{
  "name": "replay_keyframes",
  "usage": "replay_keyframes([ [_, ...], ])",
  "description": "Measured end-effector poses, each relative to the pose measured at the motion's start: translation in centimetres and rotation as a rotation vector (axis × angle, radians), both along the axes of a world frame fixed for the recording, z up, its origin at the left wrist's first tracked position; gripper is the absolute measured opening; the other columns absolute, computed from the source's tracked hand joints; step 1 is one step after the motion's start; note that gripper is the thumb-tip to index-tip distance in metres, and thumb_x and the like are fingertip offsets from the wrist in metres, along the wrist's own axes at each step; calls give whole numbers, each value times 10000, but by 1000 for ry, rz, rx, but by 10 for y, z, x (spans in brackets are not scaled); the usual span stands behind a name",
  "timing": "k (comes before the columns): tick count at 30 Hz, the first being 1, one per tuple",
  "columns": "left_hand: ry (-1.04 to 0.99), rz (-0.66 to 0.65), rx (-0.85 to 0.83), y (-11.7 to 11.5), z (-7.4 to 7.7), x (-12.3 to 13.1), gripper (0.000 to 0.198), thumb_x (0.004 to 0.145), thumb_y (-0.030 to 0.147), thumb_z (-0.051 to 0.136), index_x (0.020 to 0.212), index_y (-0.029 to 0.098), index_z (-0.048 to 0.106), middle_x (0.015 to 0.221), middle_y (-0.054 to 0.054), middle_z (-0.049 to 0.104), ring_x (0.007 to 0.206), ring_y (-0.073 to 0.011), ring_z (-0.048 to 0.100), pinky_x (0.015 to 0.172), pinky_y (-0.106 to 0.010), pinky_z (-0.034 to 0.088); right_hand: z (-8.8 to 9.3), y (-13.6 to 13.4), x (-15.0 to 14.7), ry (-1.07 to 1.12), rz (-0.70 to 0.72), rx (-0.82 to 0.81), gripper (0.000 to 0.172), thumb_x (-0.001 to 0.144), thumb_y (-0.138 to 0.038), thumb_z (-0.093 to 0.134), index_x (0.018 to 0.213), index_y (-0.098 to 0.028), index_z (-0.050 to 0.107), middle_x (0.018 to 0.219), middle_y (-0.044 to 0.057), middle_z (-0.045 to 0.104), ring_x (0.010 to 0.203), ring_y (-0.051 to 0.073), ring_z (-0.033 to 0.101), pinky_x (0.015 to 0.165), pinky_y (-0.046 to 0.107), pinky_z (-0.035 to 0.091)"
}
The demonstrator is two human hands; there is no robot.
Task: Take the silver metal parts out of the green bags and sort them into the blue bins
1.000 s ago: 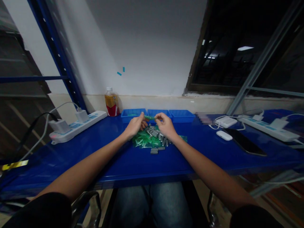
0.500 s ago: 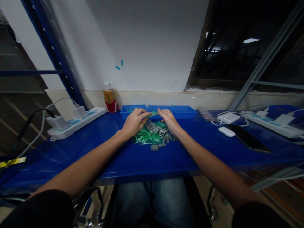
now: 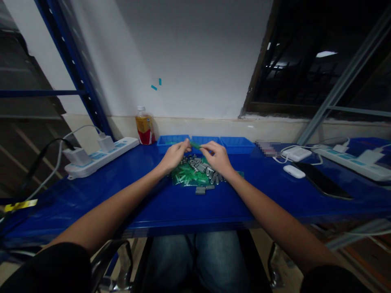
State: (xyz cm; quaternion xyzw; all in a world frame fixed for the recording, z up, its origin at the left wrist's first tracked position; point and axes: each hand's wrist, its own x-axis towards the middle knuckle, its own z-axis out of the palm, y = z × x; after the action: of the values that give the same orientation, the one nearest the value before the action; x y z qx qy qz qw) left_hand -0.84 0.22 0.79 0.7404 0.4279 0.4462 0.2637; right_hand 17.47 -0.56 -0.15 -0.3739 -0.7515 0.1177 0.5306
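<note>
A small green strip point(image 3: 194, 145) is stretched between my two hands, above the pile. My left hand point(image 3: 177, 154) pinches its left end, and the fingers of my right hand point(image 3: 216, 156) close on its right end. Beneath them lie green pieces on a clear green bag point(image 3: 191, 178) and many silver metal cylinders point(image 3: 203, 167). A few silver pieces point(image 3: 200, 190) sit together in front of the pile. Behind my hands stand three blue trays point(image 3: 237, 143) in a row; the left one has some green pieces inside.
On the blue table point(image 3: 171, 207), a bottle point(image 3: 144, 126) and a white power strip point(image 3: 100, 156) stand at the left. To the right are a black phone point(image 3: 324, 181), a white case point(image 3: 293, 171), cables and another power strip point(image 3: 354, 162).
The green strip shows more between my hands and now slants. My left hand's fingers have drawn closer together, and my right hand's fingers have curled into a pinch. The view has shifted slightly.
</note>
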Motion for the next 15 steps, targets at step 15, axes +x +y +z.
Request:
replay_keyframes([
  [15, 316, -107, 633, -3, 0, -5, 301, 853, 129, 484, 1097, 216, 639, 1105, -85, 562, 1030, -185, 525, 894, -372, 446, 4, 0, -9, 420, 139, -585, 438, 795, -562, 539, 707, -145, 642, 612, 35, 623, 548, 119, 562, 505, 227, 381],
])
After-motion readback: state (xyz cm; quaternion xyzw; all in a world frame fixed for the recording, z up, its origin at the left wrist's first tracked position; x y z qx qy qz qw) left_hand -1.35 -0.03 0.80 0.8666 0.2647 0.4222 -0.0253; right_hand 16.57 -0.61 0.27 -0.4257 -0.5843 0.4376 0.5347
